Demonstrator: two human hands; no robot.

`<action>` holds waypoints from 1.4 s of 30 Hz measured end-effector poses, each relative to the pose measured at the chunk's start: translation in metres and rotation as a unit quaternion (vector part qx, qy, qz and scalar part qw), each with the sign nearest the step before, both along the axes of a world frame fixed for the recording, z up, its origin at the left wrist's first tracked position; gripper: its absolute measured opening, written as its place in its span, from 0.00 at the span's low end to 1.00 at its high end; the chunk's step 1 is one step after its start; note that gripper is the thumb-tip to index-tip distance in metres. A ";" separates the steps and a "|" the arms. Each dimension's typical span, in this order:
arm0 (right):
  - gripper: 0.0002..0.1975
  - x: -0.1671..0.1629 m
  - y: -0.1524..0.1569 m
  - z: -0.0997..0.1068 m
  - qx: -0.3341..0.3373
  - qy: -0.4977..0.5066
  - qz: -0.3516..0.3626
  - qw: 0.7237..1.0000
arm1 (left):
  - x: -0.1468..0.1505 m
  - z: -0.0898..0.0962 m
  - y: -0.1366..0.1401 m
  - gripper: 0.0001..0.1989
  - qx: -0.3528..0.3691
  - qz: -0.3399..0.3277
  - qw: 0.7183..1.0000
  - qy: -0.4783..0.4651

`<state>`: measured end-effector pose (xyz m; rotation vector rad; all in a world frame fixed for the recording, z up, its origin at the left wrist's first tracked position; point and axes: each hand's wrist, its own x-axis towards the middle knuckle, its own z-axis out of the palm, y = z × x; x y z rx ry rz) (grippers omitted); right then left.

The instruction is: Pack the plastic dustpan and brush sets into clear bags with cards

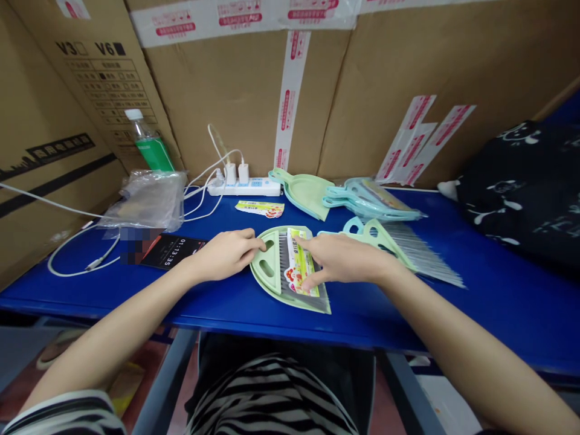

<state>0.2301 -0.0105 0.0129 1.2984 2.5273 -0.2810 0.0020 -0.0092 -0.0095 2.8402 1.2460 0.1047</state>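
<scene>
A light green dustpan lies on the blue table in front of me, with a small green hand brush nested in it, its grey bristles pointing right. Across the bristles rests a printed label card in yellow, white and red. My left hand is closed at the left edge of the brush and dustpan, fingertips by the upper handle slot. From the right, my right hand grips the card, index finger near its top and thumb near its bottom. Its other fingers are partly hidden.
Behind are another green dustpan, a bagged blue dustpan set and a power strip. Loose brushes lie right. On the left are a phone, plastic bags and a bottle. Cardboard walls the back.
</scene>
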 end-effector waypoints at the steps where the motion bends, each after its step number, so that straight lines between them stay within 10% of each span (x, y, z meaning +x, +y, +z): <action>1: 0.41 -0.001 -0.001 0.000 0.000 0.001 0.000 1.000 | 0.000 0.000 0.000 0.14 0.001 -0.001 1.000 -0.001; 13: 0.18 0.039 0.022 0.006 0.124 0.068 -0.049 0.989 | -0.001 -0.001 0.001 0.15 0.006 -0.011 1.000 -0.009; 42: 0.12 0.027 0.020 0.016 0.068 -0.107 -0.140 0.982 | 0.000 -0.008 0.000 0.16 0.020 -0.021 0.999 -0.034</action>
